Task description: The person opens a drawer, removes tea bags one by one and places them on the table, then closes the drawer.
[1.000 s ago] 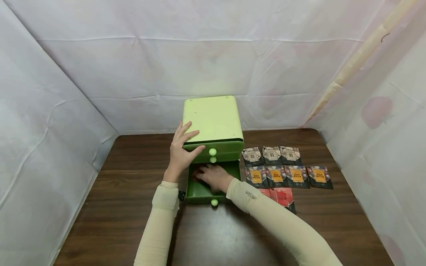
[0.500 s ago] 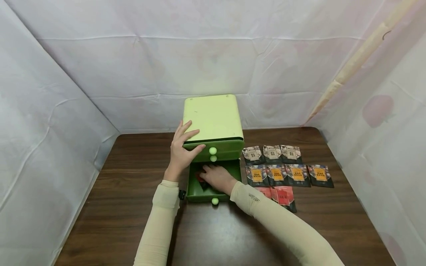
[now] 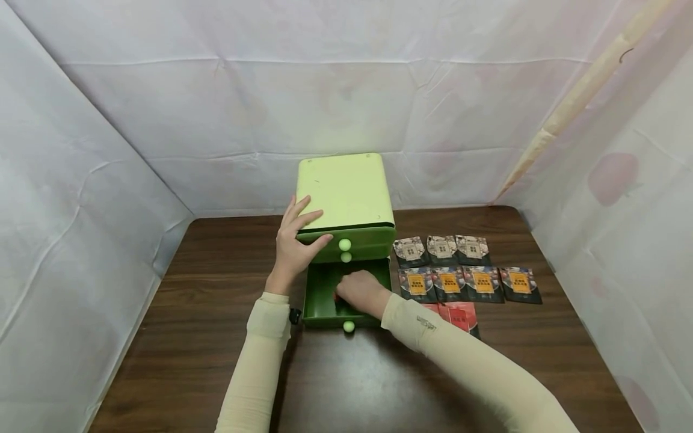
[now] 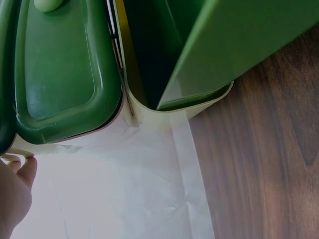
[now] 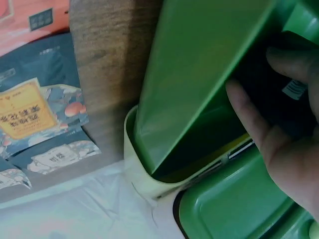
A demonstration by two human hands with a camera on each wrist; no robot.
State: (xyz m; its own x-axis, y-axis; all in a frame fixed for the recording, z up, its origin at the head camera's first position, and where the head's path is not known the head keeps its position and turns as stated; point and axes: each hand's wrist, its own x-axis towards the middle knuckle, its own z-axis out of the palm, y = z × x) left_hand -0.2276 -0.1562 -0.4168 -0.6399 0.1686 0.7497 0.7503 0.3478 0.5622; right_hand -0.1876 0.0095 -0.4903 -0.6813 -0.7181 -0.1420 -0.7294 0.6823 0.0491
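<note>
A small green chest of drawers (image 3: 343, 189) stands on the table with its bottom drawer (image 3: 320, 305) pulled out. My left hand (image 3: 291, 251) rests against its upper left front corner, fingers spread and straight over the top edge, thumb along the front. Inside the open drawer is my right hand (image 3: 364, 292), thumb and fingers pinching a flat dark sachet (image 5: 280, 107) with a barcode label. In the head view only a sliver of red shows by those fingertips; the hand hides the rest of the sachet.
Right of the chest lie rows of flat sachets: white-labelled ones (image 3: 443, 249) at the back, orange-labelled ones (image 3: 483, 282) in the middle, red ones (image 3: 459, 317) in front, partly behind the right sleeve. White cloth walls (image 3: 325, 108) enclose the wooden table (image 3: 216, 337).
My right hand has shifted rightward within the drawer, its fingers drawing together on the red and dark sachet from the left side. The left hand stays in place.
</note>
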